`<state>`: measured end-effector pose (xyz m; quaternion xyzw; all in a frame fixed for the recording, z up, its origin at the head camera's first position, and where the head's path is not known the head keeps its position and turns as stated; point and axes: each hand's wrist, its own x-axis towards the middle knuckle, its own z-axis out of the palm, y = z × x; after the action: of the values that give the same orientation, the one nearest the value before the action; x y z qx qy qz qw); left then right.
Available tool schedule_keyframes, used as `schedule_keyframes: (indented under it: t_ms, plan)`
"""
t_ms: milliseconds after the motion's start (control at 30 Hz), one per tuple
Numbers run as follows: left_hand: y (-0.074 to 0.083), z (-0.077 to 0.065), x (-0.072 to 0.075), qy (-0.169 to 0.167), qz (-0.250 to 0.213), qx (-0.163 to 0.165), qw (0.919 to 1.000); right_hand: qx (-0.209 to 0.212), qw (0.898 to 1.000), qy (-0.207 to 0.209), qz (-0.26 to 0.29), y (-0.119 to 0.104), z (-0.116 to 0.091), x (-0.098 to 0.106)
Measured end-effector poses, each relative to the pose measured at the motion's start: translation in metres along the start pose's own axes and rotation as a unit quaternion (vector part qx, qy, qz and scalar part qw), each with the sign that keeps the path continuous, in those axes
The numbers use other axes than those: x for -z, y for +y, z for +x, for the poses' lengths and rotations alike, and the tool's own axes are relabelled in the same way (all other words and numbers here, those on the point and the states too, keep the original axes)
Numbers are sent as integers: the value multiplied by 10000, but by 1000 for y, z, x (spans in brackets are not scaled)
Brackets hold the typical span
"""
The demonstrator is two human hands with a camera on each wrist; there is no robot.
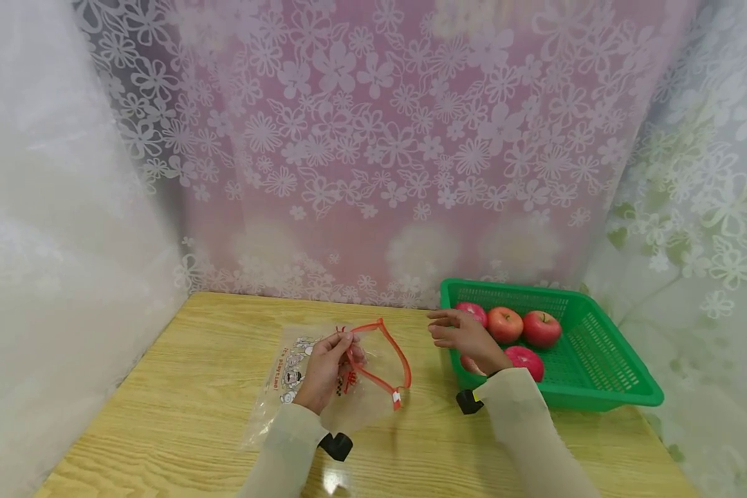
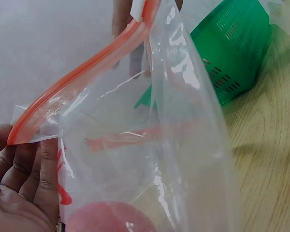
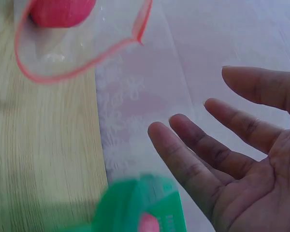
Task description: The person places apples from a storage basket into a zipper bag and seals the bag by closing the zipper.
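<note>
A clear zip bag (image 1: 291,373) with printed cartoon figures lies partly on the table, its orange zip edge (image 1: 406,361) spread into a loop. My left hand (image 1: 325,370) pinches that edge between thumb and fingers, holding the mouth raised. Through the film in the left wrist view shows a red apple (image 2: 111,218); the right wrist view shows the apple (image 3: 63,12) inside the orange loop. My right hand (image 1: 469,340), fingers spread and holding nothing, hovers over the near-left side of the green basket (image 1: 604,394). Red apples (image 1: 541,330) sit in the basket's left half.
The light wood table (image 1: 193,387) carries the bag on the left and the basket on the right. A white slider (image 1: 396,397) sits on the zip edge. Behind the table hangs a floral curtain (image 1: 373,173), with more sheeting at both sides.
</note>
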<state>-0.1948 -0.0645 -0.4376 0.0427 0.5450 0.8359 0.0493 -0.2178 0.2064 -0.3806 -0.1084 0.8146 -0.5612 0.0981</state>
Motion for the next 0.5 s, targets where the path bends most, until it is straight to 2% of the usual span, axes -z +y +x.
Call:
schedule_keyframes:
  t_ms: [267,500]
  plan:
    - [-1,1,0,87,46,54,9999,57,9995,309,66,5,-17,28]
    - [-1,0,0,138,-11,84,9999,-39,9983,557,-160,13,-28,50]
